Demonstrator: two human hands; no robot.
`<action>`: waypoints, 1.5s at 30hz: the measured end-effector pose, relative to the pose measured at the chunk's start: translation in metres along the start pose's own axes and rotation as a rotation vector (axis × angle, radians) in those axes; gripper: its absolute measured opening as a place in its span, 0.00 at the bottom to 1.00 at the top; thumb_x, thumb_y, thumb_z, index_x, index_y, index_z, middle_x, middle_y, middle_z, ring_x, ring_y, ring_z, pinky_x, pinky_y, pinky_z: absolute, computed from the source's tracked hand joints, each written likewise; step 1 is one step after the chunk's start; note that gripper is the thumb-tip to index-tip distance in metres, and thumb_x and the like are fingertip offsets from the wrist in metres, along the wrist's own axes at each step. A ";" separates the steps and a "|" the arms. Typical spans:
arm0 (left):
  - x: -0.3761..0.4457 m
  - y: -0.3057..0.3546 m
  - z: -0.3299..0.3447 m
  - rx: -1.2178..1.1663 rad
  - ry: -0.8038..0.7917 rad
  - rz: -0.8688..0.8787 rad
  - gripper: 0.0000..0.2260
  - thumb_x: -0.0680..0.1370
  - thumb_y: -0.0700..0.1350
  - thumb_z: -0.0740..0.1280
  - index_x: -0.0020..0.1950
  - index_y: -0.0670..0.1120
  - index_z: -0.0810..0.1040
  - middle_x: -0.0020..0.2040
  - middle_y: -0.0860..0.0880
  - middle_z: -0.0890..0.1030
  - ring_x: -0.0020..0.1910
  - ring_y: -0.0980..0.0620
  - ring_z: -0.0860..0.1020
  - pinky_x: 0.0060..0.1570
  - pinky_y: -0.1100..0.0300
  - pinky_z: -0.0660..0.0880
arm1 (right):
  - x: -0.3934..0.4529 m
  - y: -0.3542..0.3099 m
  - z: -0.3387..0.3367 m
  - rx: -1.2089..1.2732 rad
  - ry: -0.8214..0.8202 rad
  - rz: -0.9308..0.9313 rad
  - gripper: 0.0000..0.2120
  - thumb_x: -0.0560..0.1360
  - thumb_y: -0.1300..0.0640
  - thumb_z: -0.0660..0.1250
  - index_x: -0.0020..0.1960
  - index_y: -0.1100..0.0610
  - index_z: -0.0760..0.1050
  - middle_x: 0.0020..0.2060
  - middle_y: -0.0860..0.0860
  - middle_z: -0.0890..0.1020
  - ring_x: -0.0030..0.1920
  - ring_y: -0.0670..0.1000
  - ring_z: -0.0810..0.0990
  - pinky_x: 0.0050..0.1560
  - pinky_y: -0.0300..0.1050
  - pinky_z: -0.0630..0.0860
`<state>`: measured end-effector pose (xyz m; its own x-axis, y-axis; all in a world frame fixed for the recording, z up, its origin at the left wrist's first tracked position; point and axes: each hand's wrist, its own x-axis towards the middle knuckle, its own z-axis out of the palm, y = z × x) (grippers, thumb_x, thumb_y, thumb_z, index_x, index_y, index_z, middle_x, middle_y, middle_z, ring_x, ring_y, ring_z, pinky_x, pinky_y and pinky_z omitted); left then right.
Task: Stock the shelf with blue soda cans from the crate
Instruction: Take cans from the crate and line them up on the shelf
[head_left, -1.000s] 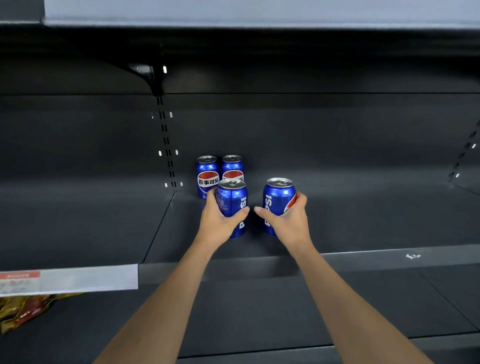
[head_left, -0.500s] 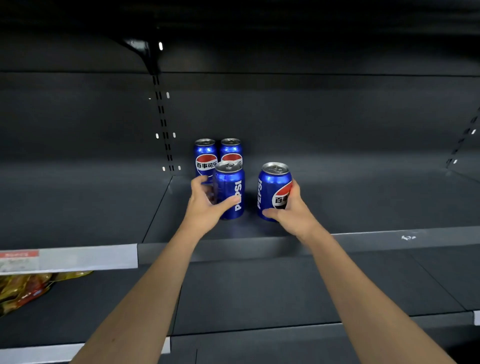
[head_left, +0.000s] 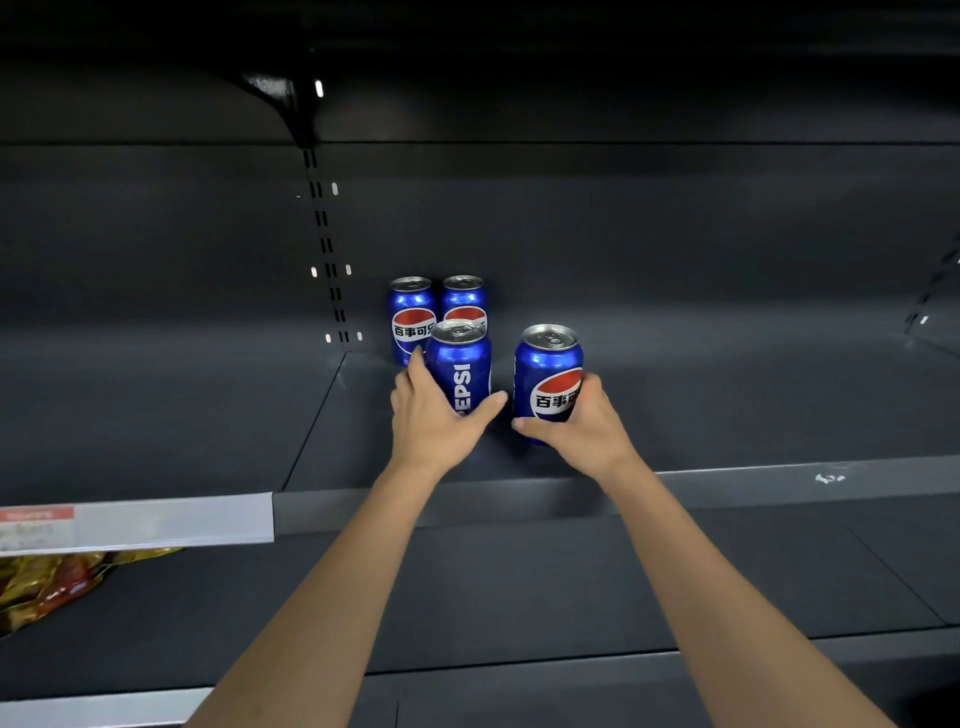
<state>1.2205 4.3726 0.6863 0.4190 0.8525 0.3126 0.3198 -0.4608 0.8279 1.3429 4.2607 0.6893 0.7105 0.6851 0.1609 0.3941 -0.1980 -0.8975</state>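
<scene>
Two bare arms reach in over the dark shelf (head_left: 727, 415). The left hand (head_left: 434, 421) wraps around one blue can (head_left: 462, 364). The right hand (head_left: 584, 423) grips another can (head_left: 548, 374) beside it. Two more cans (head_left: 413, 317) stand upright behind, by the back wall.

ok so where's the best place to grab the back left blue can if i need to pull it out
Take the back-left blue soda can by its upper wall and rim, coming from above or its open left side. It stands upright; the front-left blue can and left hand partly block its front.
</scene>
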 end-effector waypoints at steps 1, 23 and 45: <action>-0.001 0.001 0.004 0.018 0.031 0.002 0.47 0.64 0.57 0.76 0.75 0.47 0.54 0.69 0.46 0.64 0.69 0.46 0.61 0.67 0.51 0.63 | -0.001 0.000 -0.001 0.028 -0.016 0.013 0.35 0.64 0.56 0.79 0.64 0.55 0.64 0.58 0.50 0.75 0.55 0.48 0.76 0.48 0.37 0.71; 0.010 0.004 0.011 -0.112 0.245 -0.032 0.31 0.65 0.50 0.78 0.61 0.44 0.69 0.57 0.49 0.77 0.54 0.51 0.76 0.52 0.58 0.74 | 0.042 -0.015 0.012 0.017 0.128 0.003 0.30 0.65 0.54 0.78 0.58 0.57 0.64 0.51 0.49 0.76 0.49 0.49 0.76 0.47 0.41 0.72; 0.013 -0.001 0.016 -0.074 0.173 -0.044 0.31 0.66 0.52 0.77 0.63 0.47 0.66 0.57 0.54 0.75 0.51 0.57 0.74 0.48 0.65 0.70 | 0.146 -0.009 0.050 -0.104 0.147 0.063 0.35 0.66 0.56 0.78 0.65 0.62 0.63 0.65 0.57 0.68 0.64 0.57 0.72 0.56 0.45 0.70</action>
<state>1.2394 4.3806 0.6817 0.2514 0.9041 0.3455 0.2687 -0.4081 0.8725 1.4137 4.3977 0.7006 0.8102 0.5609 0.1703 0.3985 -0.3138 -0.8618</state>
